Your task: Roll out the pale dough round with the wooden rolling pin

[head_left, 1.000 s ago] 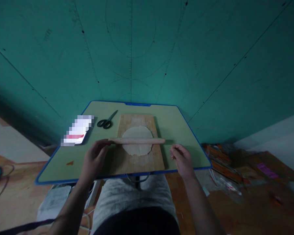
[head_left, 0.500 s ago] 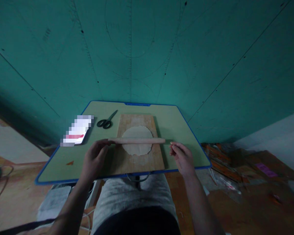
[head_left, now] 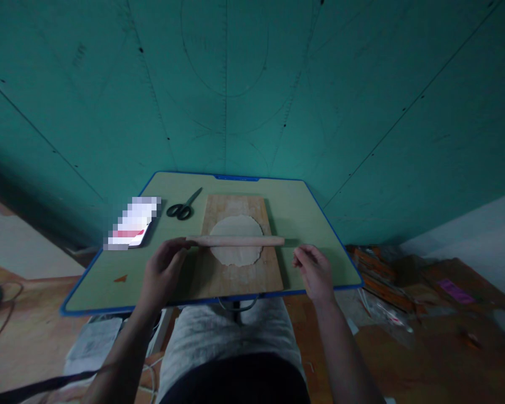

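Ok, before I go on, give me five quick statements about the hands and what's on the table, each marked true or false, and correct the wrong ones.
1. The rolling pin lies across the flattened dough. True.
2. The right hand is wrapped around the rolling pin. False: it is apart from the pin, just off its right end.
3. The left hand is at the pin's left end. True.
4. The dough is on the wooden board. True.
5. The scissors lie on top of the dough. False: they lie on the table, to the left of the board.
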`<state>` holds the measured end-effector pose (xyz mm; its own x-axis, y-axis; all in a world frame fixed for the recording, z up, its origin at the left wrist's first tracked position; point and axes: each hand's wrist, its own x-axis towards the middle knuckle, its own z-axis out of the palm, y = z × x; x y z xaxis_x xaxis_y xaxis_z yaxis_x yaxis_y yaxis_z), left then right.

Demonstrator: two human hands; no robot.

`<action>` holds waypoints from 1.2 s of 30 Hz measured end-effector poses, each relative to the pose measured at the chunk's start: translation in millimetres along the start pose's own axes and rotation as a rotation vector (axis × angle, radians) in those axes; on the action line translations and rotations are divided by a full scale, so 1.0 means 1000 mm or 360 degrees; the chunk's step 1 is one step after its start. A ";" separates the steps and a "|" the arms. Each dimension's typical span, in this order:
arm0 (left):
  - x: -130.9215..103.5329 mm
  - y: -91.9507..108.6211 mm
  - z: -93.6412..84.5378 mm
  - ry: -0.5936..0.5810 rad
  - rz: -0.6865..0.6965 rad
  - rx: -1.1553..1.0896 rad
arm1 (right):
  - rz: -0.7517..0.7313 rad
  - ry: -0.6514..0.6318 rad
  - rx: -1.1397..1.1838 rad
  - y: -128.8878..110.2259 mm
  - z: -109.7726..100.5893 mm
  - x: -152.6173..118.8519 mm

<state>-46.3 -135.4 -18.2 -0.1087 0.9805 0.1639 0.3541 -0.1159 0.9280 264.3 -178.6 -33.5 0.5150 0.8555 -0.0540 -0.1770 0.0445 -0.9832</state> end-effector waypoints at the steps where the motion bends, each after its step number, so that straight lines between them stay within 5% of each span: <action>1: 0.000 0.001 0.000 -0.0001 0.0002 -0.0002 | -0.0003 0.0003 -0.0013 0.001 0.000 0.000; 21: 0.001 -0.003 0.001 0.0025 0.0017 -0.0009 | -0.0062 -0.0080 -0.0093 0.007 -0.006 0.003; 36: 0.001 -0.002 0.001 0.0039 0.0022 0.0022 | -0.0021 -0.0122 0.0226 0.002 -0.005 0.004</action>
<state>-46.1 -133.7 -20.4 -0.1262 0.9746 0.1849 0.3685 -0.1270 0.9209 269.8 -177.5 -37.0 0.4534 0.8910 -0.0221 -0.2899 0.1240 -0.9490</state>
